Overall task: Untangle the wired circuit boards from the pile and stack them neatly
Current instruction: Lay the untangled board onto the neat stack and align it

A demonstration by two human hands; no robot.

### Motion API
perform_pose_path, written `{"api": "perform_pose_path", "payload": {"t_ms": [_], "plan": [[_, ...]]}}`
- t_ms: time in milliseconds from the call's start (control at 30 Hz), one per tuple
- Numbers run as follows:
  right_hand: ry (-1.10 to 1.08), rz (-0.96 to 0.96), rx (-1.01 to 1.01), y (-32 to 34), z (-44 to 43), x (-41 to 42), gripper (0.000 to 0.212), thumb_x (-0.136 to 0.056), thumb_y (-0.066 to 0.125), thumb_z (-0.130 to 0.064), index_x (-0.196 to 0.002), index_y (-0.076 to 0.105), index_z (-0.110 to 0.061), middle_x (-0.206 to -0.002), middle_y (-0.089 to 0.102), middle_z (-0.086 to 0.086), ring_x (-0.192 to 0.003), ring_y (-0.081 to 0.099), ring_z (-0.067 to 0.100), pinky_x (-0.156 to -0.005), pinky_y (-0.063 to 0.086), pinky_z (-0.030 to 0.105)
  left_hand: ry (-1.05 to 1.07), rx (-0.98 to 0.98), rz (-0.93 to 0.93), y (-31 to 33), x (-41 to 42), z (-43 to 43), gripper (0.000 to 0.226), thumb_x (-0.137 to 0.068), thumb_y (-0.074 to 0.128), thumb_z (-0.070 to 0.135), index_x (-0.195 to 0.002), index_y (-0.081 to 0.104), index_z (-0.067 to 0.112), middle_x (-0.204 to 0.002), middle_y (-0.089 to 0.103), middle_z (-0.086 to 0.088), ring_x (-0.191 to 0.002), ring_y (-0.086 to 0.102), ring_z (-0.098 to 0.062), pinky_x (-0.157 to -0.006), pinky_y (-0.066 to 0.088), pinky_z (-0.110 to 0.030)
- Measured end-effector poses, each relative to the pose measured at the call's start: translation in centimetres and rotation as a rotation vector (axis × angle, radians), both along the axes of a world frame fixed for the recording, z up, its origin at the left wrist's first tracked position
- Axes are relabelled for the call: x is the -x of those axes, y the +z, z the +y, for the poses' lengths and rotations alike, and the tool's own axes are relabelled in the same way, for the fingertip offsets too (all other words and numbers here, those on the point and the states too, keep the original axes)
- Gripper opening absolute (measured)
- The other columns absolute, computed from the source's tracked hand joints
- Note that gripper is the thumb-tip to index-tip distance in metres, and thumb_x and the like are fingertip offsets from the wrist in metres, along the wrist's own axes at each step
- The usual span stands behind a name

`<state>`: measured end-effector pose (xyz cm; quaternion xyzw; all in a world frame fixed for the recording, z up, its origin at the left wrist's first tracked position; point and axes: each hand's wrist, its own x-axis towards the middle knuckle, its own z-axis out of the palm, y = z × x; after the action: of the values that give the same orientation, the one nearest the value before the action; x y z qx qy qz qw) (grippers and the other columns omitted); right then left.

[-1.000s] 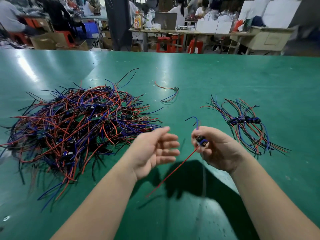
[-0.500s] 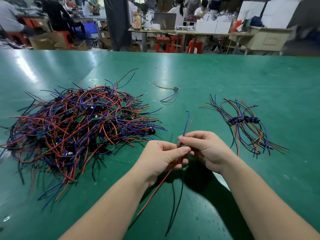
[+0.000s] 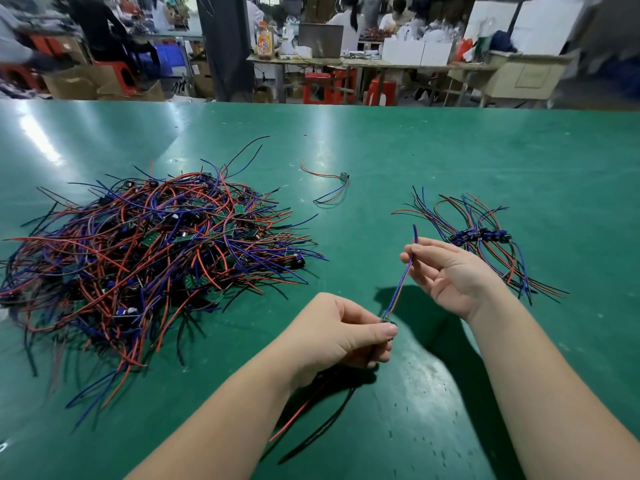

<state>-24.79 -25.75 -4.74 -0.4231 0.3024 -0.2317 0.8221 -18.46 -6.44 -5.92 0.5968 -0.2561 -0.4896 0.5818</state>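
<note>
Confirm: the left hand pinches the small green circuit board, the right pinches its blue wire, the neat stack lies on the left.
Wrong side: the head view shows the neat stack of wired boards on the right; the tangled red-blue-black wire pile lies left.

We look across a big green table (image 3: pixel 450 150). It is shiny, and a bright patch of light (image 3: pixel 38 136) sits on it, far left of the dark pillar (image 3: pixel 227 46) that stands behind it. Just right of the pillar is a long work table (image 3: pixel 367 63) with an orange bottle (image 3: pixel 265 39), a grey laptop (image 3: pixel 320 36) and white boxes (image 3: pixel 415 51) on top. Red stools (image 3: pixel 317 86) stand under it. A person in white (image 3: pixel 348 20) sits behind it. Far right of the pillar is a pale cabinet (image 3: pixel 526 76). Left of the pillar we see a blue crate (image 3: pixel 169 60), brown cardboard boxes (image 3: pixel 72 84) and a person in dark clothes (image 3: pixel 100 26).
</note>
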Motion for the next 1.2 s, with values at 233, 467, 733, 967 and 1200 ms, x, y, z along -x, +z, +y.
{"api": "perform_pose_path", "payload": {"t_ms": [233,467,733,967,1200], "plan": [[0.067,-0.01,-0.15,0.8,-0.7,0.4,0.011,-0.083,0.058,0.002,-0.092,0.063,-0.003,-0.066,0.069,0.004,-0.055,0.068,0.011,-0.048,0.053,0.017,-0.007,-0.033,0.058,0.1,0.3,-0.2,0.013,-0.085,0.071,0.018,-0.079,0.068,0.007,-0.074,0.07,-0.006,-0.059,0.066,-0.016,-0.055,0.055,-0.024],[0.092,-0.041,-0.232,1.2,-0.7,0.8,0.024,-0.059,0.067,0.0,-0.082,0.066,-0.003,-0.066,0.068,0.004,-0.059,0.069,0.013,-0.048,0.055,0.022,-0.02,-0.051,0.056,0.3,0.3,0.0,0.013,-0.086,0.069,0.021,-0.079,0.067,0.01,-0.075,0.07,-0.005,-0.061,0.066,-0.016,-0.059,0.057,-0.026],[0.014,-0.028,-0.169,1.0,-0.8,0.6,0.007,-0.085,0.059,-0.009,-0.081,0.058,-0.004,-0.062,0.068,0.005,-0.06,0.071,0.012,-0.044,0.053,0.018,-0.056,-0.04,0.074,0.3,0.3,0.1,0.013,-0.085,0.07,0.02,-0.081,0.068,0.007,-0.075,0.07,-0.007,-0.063,0.067,-0.015,-0.058,0.055,-0.023],[-0.026,0.006,0.123,0.3,-0.9,0.5,0.011,-0.087,0.056,0.005,-0.078,0.057,0.0,-0.056,0.066,0.006,-0.057,0.07,0.019,-0.047,0.054,0.02,-0.037,-0.043,0.07,0.2,0.3,0.1,0.015,-0.085,0.07,0.019,-0.076,0.067,0.007,-0.072,0.069,-0.008,-0.061,0.065,-0.016,-0.056,0.054,-0.024],[-0.168,0.057,0.541,-0.5,-0.1,-0.2,0.023,-0.087,0.06,0.009,-0.07,0.051,-0.005,-0.063,0.054,0.01,-0.047,0.066,0.02,-0.048,0.055,0.025,0.012,-0.043,0.04,0.3,0.1,0.0,0.016,-0.085,0.07,0.02,-0.073,0.067,0.009,-0.069,0.07,-0.008,-0.059,0.067,-0.013,-0.055,0.054,-0.021]]}}
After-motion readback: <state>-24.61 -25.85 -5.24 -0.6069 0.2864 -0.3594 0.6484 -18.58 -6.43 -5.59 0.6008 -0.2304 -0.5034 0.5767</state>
